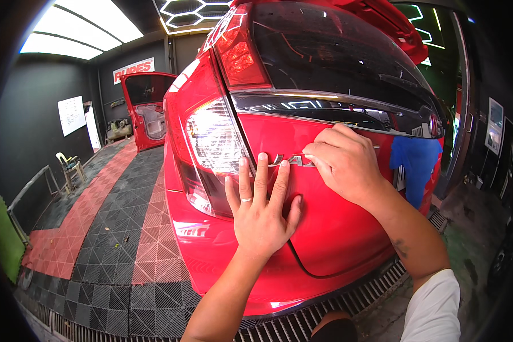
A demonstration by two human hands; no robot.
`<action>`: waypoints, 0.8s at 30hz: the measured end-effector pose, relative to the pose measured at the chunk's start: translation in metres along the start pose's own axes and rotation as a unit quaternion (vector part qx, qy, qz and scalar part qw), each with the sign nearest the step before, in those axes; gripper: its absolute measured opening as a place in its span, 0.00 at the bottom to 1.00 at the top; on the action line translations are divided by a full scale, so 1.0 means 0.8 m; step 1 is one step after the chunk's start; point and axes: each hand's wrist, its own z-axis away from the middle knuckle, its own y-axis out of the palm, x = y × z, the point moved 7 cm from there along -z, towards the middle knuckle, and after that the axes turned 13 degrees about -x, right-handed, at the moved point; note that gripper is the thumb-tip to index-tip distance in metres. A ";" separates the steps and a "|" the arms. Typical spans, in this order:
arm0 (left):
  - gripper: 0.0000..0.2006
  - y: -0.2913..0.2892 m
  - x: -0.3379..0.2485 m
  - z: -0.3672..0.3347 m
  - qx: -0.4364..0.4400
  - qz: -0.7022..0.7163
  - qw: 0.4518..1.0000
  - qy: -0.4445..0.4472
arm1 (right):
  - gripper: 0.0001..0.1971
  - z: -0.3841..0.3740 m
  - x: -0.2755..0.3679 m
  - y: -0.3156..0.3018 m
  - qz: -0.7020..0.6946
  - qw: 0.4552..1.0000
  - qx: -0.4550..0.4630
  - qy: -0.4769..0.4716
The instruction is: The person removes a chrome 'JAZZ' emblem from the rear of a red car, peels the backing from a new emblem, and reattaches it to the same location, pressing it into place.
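The rear of a red car (336, 231) fills the middle of the view. My left hand (260, 219) lies against the tailgate beside the tail light (214, 137), with its fingers spread and a ring on one of them. Small chrome letters (296, 160) sit on the red paint just right of its fingertips. My right hand (346, 165) is closed at this row of letters, thumb and fingers pinched together against the panel. Its fingers hide whatever they hold. To the right, a blue cloth (414, 165) hangs on the tailgate.
An open red car door (148, 111) stands out at the left. Black and red floor tiles (108, 239) cover the ground, bordered by a drain grate (376, 293) under the bumper. A chair (69, 168) is near the dark left wall. The dark rear window (336, 54) is above my hands.
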 end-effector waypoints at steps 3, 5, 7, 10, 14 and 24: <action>0.37 0.000 0.000 0.000 0.000 0.001 1.000 0.000 | 0.08 -0.002 0.000 -0.002 -0.004 1.000 0.002 0.000; 0.37 0.000 0.000 0.000 0.001 0.002 1.000 -0.001 | 0.10 -0.002 0.000 -0.002 -0.013 1.000 0.007 0.006; 0.37 -0.001 0.000 -0.001 0.001 0.002 1.000 -0.001 | 0.10 -0.002 0.001 -0.002 -0.008 1.000 0.006 -0.002; 0.37 0.000 0.001 0.000 0.003 0.003 1.000 -0.003 | 0.11 -0.004 0.006 -0.004 0.011 1.000 0.009 -0.017; 0.38 -0.001 0.000 0.000 0.004 0.002 1.000 -0.003 | 0.07 -0.004 0.009 -0.005 0.034 0.999 0.015 -0.034; 0.37 -0.002 -0.002 -0.002 -0.003 0.003 1.000 0.000 | 0.11 0.004 0.009 -0.005 0.019 0.999 -0.021 -0.017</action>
